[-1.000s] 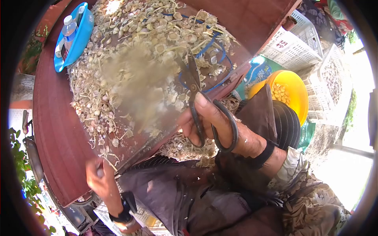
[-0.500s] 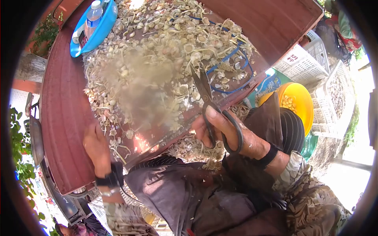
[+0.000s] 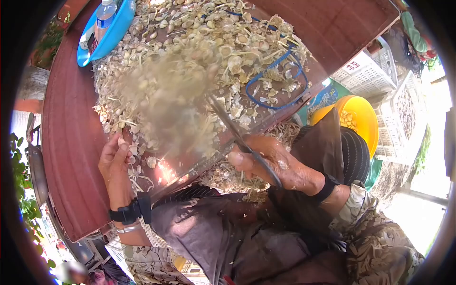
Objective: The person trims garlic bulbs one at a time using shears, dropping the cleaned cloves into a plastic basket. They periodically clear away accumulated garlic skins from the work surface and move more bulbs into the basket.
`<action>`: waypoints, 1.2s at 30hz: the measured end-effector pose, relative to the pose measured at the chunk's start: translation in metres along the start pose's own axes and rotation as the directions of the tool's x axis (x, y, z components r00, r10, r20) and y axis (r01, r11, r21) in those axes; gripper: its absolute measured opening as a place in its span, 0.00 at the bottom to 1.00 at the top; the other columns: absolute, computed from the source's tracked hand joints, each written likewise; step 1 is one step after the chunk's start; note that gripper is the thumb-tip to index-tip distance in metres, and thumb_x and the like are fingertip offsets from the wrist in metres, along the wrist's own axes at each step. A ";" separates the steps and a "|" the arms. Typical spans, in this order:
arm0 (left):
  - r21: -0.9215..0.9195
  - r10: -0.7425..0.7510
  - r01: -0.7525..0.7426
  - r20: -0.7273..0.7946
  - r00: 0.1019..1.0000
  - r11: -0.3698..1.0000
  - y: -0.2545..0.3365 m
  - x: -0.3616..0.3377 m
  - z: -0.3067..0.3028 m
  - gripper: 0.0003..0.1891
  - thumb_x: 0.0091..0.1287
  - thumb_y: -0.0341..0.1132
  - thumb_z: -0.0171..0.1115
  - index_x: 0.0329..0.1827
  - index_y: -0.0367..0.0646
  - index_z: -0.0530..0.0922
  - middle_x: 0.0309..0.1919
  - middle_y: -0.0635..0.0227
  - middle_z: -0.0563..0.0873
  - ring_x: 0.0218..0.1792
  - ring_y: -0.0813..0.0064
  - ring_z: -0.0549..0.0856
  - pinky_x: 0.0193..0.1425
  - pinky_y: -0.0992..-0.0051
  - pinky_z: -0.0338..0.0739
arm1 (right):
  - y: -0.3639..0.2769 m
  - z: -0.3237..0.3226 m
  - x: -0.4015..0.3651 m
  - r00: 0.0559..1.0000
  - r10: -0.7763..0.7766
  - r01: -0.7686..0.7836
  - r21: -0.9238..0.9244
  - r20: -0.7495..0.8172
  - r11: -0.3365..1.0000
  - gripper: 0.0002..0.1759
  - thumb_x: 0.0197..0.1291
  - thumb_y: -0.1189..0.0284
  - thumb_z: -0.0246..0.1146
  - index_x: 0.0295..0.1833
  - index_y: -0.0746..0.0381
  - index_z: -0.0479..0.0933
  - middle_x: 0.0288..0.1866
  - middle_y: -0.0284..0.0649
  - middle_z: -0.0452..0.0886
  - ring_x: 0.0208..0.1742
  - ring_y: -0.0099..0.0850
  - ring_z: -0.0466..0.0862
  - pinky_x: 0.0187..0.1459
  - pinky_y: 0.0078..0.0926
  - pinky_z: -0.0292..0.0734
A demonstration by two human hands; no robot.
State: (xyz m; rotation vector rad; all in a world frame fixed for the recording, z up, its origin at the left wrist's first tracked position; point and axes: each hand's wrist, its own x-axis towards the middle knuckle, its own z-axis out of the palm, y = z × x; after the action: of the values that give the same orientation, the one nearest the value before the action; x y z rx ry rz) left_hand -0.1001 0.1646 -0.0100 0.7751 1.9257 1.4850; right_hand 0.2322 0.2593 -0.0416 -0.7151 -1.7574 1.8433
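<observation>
A heap of garlic cloves, stems and dry skins [image 3: 190, 71] covers the middle of the red table; a smear on the view blurs part of it. At the heap's lower left edge, my left hand [image 3: 115, 159] pinches a small pale garlic clove [image 3: 121, 141] between thumb and fingertips. My right hand [image 3: 266, 159] is closed around the handles of dark metal scissors [image 3: 227, 118], over the table's near edge. The blades point up and left toward the heap. A blue cord [image 3: 248, 92] lies looped on the heap's right side.
The red table [image 3: 71, 156] has a blue basin [image 3: 116, 35] holding a bottle [image 3: 105, 16] at upper left. On the right stand a yellow bucket [image 3: 369, 124] with peeled cloves and white crates [image 3: 363, 71]. Skins lie in the lap below the near edge.
My left hand has lifted and turned, and a clove now shows in its fingertips. The scissors have tilted left, and my right hand has closed further around their handles.
</observation>
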 end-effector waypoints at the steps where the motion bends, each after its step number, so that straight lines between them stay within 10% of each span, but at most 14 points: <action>1: -0.131 -0.005 0.011 0.053 0.999 0.991 0.003 -0.008 0.002 0.12 0.65 0.26 0.63 0.51 0.35 0.77 0.42 0.63 0.83 0.37 0.80 0.80 0.44 0.82 0.74 | 0.004 0.003 -0.001 0.999 -0.050 0.049 -0.065 -0.019 0.997 0.26 0.67 0.51 0.59 0.35 0.67 0.76 0.25 0.38 0.75 0.30 0.25 0.75 0.31 0.28 0.69; 7: -0.595 0.014 0.108 0.197 0.980 0.796 0.020 -0.073 0.051 0.11 0.64 0.30 0.66 0.47 0.40 0.77 0.44 0.63 0.83 0.38 0.78 0.81 0.40 0.81 0.78 | -0.010 0.022 -0.011 0.995 -0.103 0.090 -0.454 -0.003 0.886 0.32 0.58 0.46 0.64 0.37 0.68 0.71 0.35 0.57 0.75 0.36 0.56 0.77 0.39 0.46 0.74; 15: -0.615 0.122 -0.005 0.149 0.981 0.789 0.012 -0.120 0.091 0.11 0.64 0.29 0.65 0.49 0.42 0.77 0.44 0.66 0.84 0.45 0.73 0.83 0.50 0.73 0.80 | -0.011 0.034 -0.026 0.978 -0.208 0.166 -0.607 0.001 0.777 0.31 0.56 0.48 0.66 0.41 0.68 0.69 0.36 0.58 0.76 0.41 0.57 0.78 0.40 0.47 0.74; 24: -0.556 0.193 -0.138 0.040 0.980 0.819 0.017 -0.129 0.100 0.10 0.63 0.27 0.65 0.45 0.37 0.76 0.41 0.60 0.83 0.37 0.75 0.79 0.44 0.76 0.73 | -0.013 0.034 -0.025 0.975 -0.199 0.201 -0.018 0.097 0.979 0.26 0.65 0.52 0.61 0.30 0.67 0.72 0.22 0.49 0.75 0.25 0.33 0.78 0.27 0.35 0.68; 27: -0.360 0.242 -0.240 -0.040 0.969 0.901 0.033 -0.153 0.050 0.08 0.63 0.25 0.61 0.45 0.37 0.77 0.43 0.59 0.83 0.37 0.74 0.79 0.46 0.75 0.72 | -0.021 0.013 -0.026 0.985 0.044 -0.086 0.257 0.166 0.963 0.30 0.66 0.46 0.57 0.30 0.65 0.73 0.21 0.31 0.69 0.25 0.18 0.71 0.25 0.21 0.60; 29: 0.181 0.310 -0.269 -0.265 0.913 0.946 0.020 -0.174 -0.016 0.10 0.63 0.25 0.57 0.47 0.36 0.77 0.46 0.58 0.83 0.40 0.71 0.80 0.47 0.74 0.72 | -0.010 0.012 -0.022 0.998 0.057 -0.066 0.282 0.042 0.957 0.29 0.68 0.46 0.54 0.31 0.64 0.74 0.22 0.29 0.70 0.24 0.17 0.70 0.23 0.19 0.60; 30: 0.627 0.447 -0.239 -0.198 0.872 0.742 0.018 -0.186 -0.039 0.10 0.66 0.25 0.56 0.48 0.34 0.78 0.48 0.59 0.82 0.45 0.71 0.79 0.50 0.75 0.72 | -0.015 0.006 -0.022 0.998 0.065 -0.068 0.252 0.021 0.965 0.28 0.68 0.48 0.54 0.31 0.64 0.75 0.22 0.30 0.70 0.24 0.17 0.70 0.24 0.19 0.61; 32: 0.984 0.620 -0.120 0.174 0.765 -0.128 0.019 -0.198 -0.067 0.11 0.68 0.26 0.52 0.49 0.33 0.78 0.47 0.56 0.82 0.48 0.66 0.81 0.52 0.72 0.73 | -0.025 0.006 -0.020 0.996 0.091 -0.085 0.224 -0.016 0.971 0.27 0.69 0.50 0.55 0.30 0.64 0.74 0.22 0.29 0.68 0.24 0.16 0.68 0.24 0.19 0.61; 36: 0.603 0.303 -0.125 -0.202 0.931 0.788 0.013 -0.171 -0.037 0.11 0.70 0.23 0.50 0.50 0.32 0.79 0.45 0.58 0.83 0.43 0.70 0.83 0.46 0.75 0.75 | -0.019 0.018 -0.015 0.994 0.097 -0.087 0.188 -0.043 0.978 0.26 0.68 0.52 0.58 0.25 0.62 0.70 0.20 0.26 0.62 0.24 0.14 0.63 0.23 0.21 0.55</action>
State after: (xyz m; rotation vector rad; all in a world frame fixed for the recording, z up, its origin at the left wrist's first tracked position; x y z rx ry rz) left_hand -0.0136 0.0169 0.0268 1.1266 2.6573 1.1693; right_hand 0.2313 0.2372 -0.0218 -0.7738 -1.5181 2.0004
